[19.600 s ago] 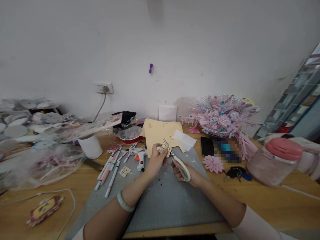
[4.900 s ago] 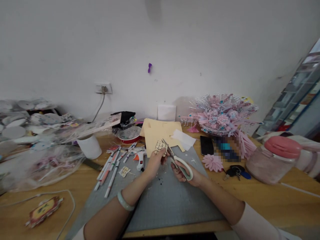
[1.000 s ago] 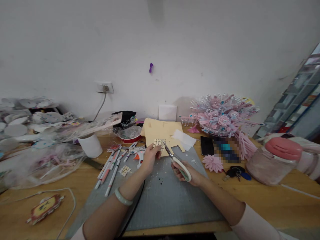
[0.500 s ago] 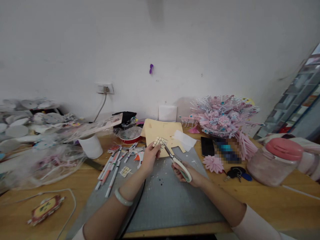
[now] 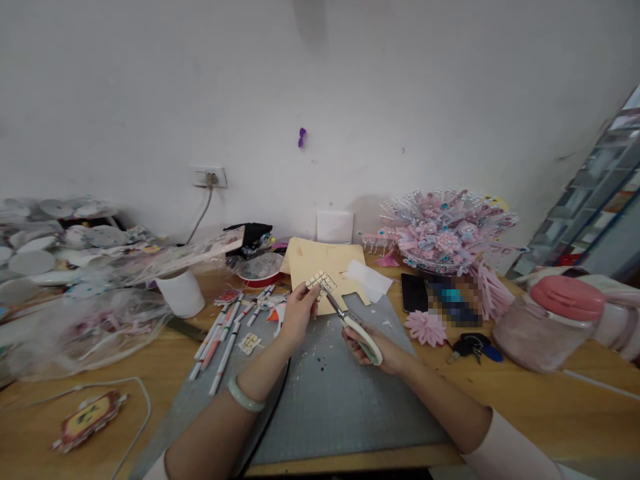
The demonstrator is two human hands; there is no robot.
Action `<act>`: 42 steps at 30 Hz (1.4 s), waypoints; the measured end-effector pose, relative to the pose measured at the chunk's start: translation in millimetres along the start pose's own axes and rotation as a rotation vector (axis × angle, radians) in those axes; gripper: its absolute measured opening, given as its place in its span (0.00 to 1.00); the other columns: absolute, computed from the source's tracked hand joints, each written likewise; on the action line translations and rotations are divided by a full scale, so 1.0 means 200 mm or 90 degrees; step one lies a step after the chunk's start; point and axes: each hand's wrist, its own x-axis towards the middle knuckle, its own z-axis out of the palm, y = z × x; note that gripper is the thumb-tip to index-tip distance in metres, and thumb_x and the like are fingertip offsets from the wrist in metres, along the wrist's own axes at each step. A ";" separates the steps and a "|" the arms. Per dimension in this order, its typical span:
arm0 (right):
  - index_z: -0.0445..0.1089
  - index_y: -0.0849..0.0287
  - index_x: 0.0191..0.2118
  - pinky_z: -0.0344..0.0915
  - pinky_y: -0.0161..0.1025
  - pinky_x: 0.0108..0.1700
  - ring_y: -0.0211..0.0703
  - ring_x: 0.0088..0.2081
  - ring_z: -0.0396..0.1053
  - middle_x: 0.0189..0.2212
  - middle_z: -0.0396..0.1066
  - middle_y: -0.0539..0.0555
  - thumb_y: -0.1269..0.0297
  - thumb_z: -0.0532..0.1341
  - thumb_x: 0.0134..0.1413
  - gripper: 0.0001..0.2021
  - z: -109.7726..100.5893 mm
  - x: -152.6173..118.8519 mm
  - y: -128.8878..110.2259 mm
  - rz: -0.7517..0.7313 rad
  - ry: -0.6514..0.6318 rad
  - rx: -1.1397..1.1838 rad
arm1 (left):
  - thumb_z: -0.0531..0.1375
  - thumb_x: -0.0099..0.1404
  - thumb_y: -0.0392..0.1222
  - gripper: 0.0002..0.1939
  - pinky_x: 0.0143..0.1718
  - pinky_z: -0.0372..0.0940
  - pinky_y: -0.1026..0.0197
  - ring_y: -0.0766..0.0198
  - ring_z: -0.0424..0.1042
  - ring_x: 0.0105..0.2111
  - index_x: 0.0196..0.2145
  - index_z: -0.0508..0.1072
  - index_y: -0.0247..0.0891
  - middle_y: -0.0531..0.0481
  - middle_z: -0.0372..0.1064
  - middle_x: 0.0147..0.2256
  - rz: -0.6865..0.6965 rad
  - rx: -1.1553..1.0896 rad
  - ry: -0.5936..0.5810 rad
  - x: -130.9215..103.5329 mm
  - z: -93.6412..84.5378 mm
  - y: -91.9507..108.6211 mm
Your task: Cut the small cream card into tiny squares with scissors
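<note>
My left hand (image 5: 300,313) pinches a small cream piece of card (image 5: 318,280) marked with a dark grid-like pattern. In my right hand (image 5: 373,350) are white-handled scissors (image 5: 363,337), their blades reaching up and left to the patterned card. Whether the blades are fully closed is too small to tell. Behind both hands lies a larger yellowish card sheet (image 5: 310,257) with notches cut from its lower edge. A similar patterned scrap (image 5: 250,343) rests on the grey cutting mat (image 5: 350,407), left of my left forearm.
Several marker pens (image 5: 225,360) lie left on the mat. To the right are a black phone (image 5: 414,293), a pink flower (image 5: 425,327), keys (image 5: 473,347), a pink-lidded jar (image 5: 545,327) and an ornate pink headdress (image 5: 445,233). A white cup (image 5: 181,293) stands left; a cable runs under my left arm.
The scissors and patterned card have shifted very slightly to the left. My hands keep the same grip on them, and the surrounding things stay in place.
</note>
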 end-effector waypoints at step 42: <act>0.64 0.61 0.29 0.40 0.26 0.15 0.25 0.16 0.52 0.18 0.59 0.43 0.50 0.70 0.30 0.23 -0.02 0.01 0.03 0.003 0.001 0.084 | 0.62 0.45 0.48 0.14 0.17 0.47 0.69 0.73 0.54 0.14 0.19 0.63 0.37 0.59 0.56 0.14 -0.064 0.004 0.005 -0.02 0.01 0.01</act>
